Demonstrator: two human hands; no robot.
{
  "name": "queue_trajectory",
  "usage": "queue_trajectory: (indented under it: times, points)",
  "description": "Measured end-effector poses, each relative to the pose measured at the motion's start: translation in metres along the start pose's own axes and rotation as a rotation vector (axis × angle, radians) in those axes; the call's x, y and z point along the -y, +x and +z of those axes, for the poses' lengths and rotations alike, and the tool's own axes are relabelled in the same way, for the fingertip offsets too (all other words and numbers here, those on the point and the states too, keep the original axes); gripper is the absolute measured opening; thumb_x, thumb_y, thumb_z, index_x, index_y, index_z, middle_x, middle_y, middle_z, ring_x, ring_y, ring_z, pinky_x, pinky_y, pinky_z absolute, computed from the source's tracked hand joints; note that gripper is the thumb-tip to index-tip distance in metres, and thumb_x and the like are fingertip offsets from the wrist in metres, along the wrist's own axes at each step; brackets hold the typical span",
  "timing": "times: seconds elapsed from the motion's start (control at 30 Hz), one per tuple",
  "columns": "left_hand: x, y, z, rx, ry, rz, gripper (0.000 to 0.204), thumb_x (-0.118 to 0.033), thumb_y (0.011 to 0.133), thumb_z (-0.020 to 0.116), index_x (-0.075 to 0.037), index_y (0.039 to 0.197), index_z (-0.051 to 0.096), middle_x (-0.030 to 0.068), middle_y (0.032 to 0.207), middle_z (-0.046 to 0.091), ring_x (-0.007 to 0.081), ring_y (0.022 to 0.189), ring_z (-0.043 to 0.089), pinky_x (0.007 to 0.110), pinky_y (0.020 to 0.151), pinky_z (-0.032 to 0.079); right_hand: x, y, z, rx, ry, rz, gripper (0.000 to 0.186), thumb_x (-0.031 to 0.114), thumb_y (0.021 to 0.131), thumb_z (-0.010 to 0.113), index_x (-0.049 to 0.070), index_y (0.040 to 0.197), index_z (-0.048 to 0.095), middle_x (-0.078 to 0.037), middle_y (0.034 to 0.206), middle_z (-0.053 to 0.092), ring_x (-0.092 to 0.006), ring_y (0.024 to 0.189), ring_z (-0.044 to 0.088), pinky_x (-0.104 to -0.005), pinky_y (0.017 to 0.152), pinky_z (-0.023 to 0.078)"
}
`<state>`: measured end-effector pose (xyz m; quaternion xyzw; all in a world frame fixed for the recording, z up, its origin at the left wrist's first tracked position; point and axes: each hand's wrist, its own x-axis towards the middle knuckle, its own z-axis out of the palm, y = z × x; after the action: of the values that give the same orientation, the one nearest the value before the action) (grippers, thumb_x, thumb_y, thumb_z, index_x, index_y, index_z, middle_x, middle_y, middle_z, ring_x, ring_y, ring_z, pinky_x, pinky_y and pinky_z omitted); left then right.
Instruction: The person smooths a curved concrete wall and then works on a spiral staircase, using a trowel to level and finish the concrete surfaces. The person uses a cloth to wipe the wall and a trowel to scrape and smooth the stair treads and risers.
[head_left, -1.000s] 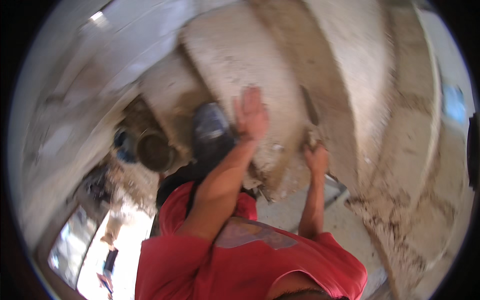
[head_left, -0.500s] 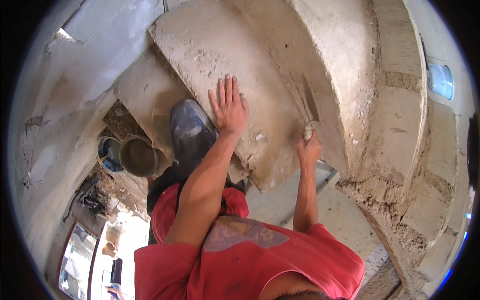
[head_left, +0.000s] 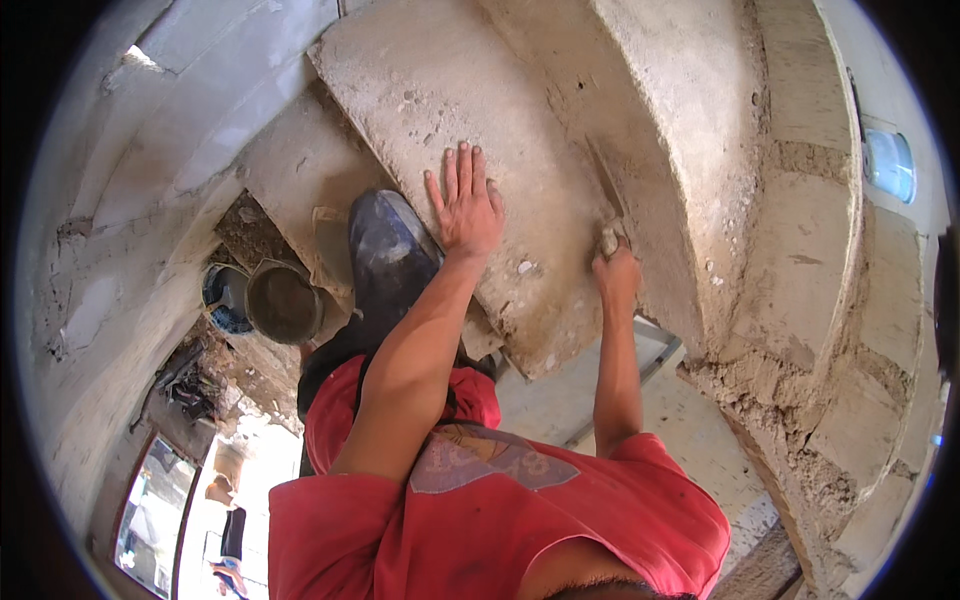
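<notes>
My left hand (head_left: 468, 205) rests palm down, fingers outstretched, on a dusty concrete stair tread (head_left: 540, 290), beside my knee in dark, stained trousers (head_left: 385, 250). My right hand (head_left: 615, 265) grips the pale handle of a trowel (head_left: 608, 182), whose narrow blade lies along the inner corner where the tread meets the riser (head_left: 655, 250) of the step to the right.
Two buckets (head_left: 285, 305) stand at the left by a plastered wall (head_left: 110, 210). Further curved steps (head_left: 800, 280) with crumbly joints rise on the right, beside a translucent blue container (head_left: 888, 165). At the lower left a person (head_left: 228, 560) is in a bright doorway.
Since a second ago the view has steadied and shifted. In the last half second my right hand and the trowel have moved slightly back along the step's corner, while my left hand stays on the tread.
</notes>
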<state>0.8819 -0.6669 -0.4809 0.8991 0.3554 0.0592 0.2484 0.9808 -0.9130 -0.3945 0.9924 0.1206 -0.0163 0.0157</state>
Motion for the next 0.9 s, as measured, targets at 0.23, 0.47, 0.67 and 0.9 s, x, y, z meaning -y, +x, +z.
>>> queue_trajectory:
  times: [0.23,0.47,0.67,0.9]
  points:
    - [0.002,-0.001,0.002,-0.050,-0.001,0.018,0.064,-0.033,0.109,0.043,-0.011,0.168,0.032,0.0050,0.178,0.023,0.0262,0.165,0.015,0.058,0.132,0.002,0.013,0.014,0.004,-0.020,0.101,-0.034,0.050,0.025,0.086,0.075,0.001,0.129,0.067,-0.027,0.095,0.076,-0.0470,0.091,0.075,-0.0521,0.082,0.059]
    - [0.003,-0.003,0.005,-0.107,-0.040,0.028,0.064,-0.032,0.108,0.046,-0.010,0.167,0.035,0.0069,0.176,0.027,0.0269,0.164,0.018,0.058,0.132,0.004,0.029,0.026,0.005,-0.005,0.215,0.013,0.050,0.029,0.086,0.075,0.005,0.130,0.068,-0.028,0.098,0.076,-0.0454,0.098,0.075,-0.0555,0.087,0.058]
    - [0.002,-0.001,0.005,-0.119,-0.050,0.035,0.064,-0.032,0.108,0.046,-0.011,0.167,0.035,0.0069,0.176,0.027,0.0270,0.164,0.018,0.058,0.132,0.004,0.038,0.038,0.001,0.067,0.035,-0.043,0.051,0.028,0.088,0.074,0.004,0.131,0.068,-0.029,0.100,0.075,-0.0476,0.098,0.074,-0.0546,0.087,0.058]
    - [0.003,-0.001,0.006,-0.104,-0.065,0.023,0.064,-0.032,0.107,0.047,-0.010,0.166,0.036,0.0074,0.176,0.029,0.0273,0.164,0.019,0.059,0.132,0.005,0.047,0.036,0.005,0.090,0.040,-0.040,0.051,0.023,0.085,0.077,0.001,0.130,0.069,-0.026,0.101,0.077,-0.0456,0.097,0.075,-0.0526,0.085,0.059]
